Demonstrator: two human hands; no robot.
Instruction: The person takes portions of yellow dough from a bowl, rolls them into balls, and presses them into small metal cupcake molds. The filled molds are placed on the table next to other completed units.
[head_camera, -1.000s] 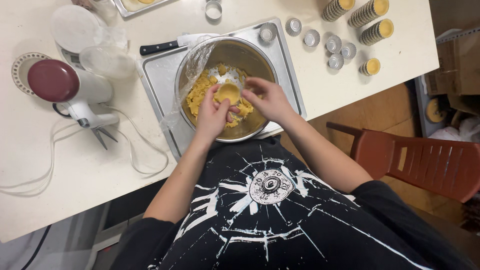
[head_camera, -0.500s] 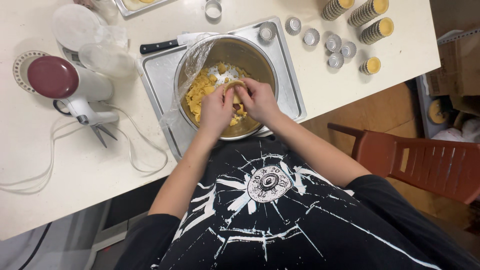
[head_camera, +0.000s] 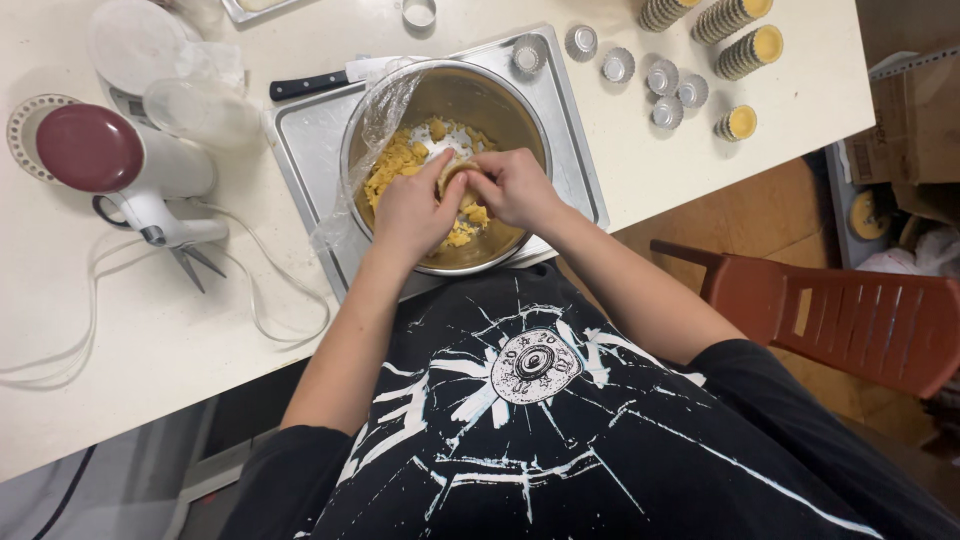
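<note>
A steel mixing bowl holds crumbly yellow dough and sits on a metal tray. Both hands are inside the bowl, close together. My left hand and my right hand pinch a small piece of dough between their fingertips, maybe in a small tart tin, mostly hidden by the fingers. Clear plastic wrap hangs over the bowl's left rim.
A black-handled knife lies on the tray's far edge. Small empty tart tins and dough-filled stacks stand at the far right. A white hand mixer with a red cap and cord lies at left. A red chair stands right.
The hands have drawn closer together over the middle of the bowl, closing around the small dough piece. The view has shifted slightly.
</note>
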